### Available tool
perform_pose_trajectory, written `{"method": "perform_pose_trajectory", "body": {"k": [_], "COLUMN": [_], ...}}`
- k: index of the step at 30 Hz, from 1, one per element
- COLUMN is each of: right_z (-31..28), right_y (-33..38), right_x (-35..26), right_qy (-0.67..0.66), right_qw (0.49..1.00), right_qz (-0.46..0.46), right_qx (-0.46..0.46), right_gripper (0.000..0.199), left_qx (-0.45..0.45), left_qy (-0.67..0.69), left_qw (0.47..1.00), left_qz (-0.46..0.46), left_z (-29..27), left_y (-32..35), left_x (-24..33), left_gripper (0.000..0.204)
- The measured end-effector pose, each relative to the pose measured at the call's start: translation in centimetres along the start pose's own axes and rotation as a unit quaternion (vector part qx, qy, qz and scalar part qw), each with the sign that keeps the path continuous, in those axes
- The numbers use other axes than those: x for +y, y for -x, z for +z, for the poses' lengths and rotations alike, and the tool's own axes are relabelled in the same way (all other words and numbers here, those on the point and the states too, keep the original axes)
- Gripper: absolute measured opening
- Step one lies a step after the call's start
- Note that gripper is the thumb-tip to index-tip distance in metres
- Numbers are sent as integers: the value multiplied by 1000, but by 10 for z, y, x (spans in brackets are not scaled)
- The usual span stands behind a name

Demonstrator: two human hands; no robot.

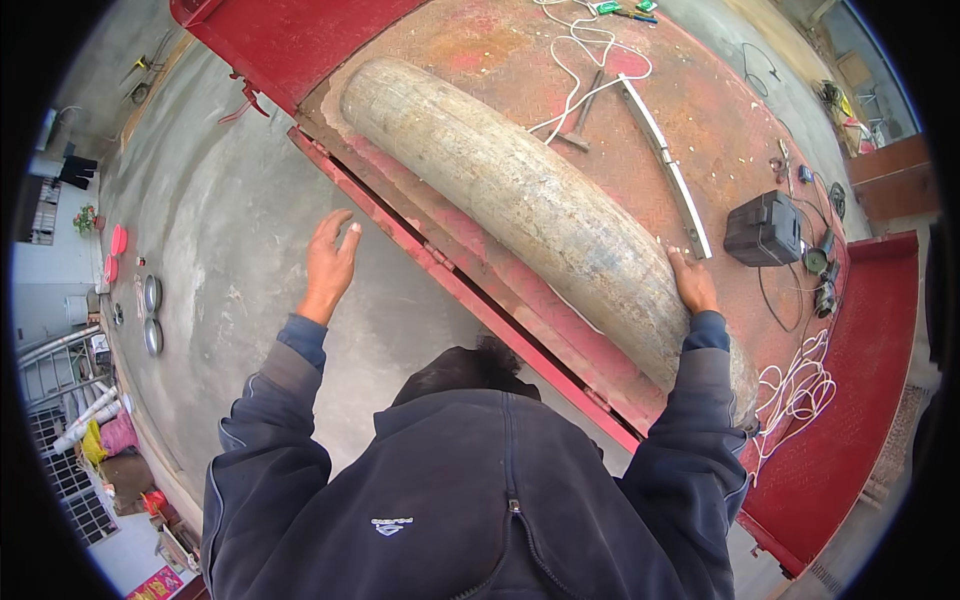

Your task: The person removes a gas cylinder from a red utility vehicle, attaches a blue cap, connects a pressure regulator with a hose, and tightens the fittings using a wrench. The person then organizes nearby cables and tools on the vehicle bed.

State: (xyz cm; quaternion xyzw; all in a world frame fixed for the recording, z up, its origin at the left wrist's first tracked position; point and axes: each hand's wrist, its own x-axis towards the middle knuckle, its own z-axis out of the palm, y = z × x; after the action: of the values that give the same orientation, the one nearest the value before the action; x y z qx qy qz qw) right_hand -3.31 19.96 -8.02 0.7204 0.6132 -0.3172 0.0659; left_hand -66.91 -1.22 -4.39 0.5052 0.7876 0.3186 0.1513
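Right now the right hand [692,285] lies flat, fingers spread, on the near end of a long grey cylinder [540,210] that rests lengthwise on the red truck bed [700,130]. It presses rather than grips. The left hand [330,262] is open in the air over the concrete floor [230,220], holding nothing. To steady the cylinder well, both palms should sit on its curve, clear of the bed's raised edge. White cord [590,60], a metal bar [668,165] and a black box [765,228] lie on the bed beyond.
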Motion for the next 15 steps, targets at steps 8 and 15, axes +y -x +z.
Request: {"method": "perform_pose_trajectory", "body": {"k": [8, 15], "right_z": [20, 85], "right_y": [89, 167], "right_x": [-41, -34], "right_qy": [46, 96], "right_qw": [993, 938], "right_qz": [11, -93], "right_qx": [113, 319], "right_gripper": [78, 65], "left_qx": [15, 95], "left_qy": [5, -57], "left_qw": [999, 994], "left_qz": [-44, 3], "left_z": [-9, -1], "left_y": [-14, -208], "left_x": [-25, -102], "left_gripper": [45, 51]}}
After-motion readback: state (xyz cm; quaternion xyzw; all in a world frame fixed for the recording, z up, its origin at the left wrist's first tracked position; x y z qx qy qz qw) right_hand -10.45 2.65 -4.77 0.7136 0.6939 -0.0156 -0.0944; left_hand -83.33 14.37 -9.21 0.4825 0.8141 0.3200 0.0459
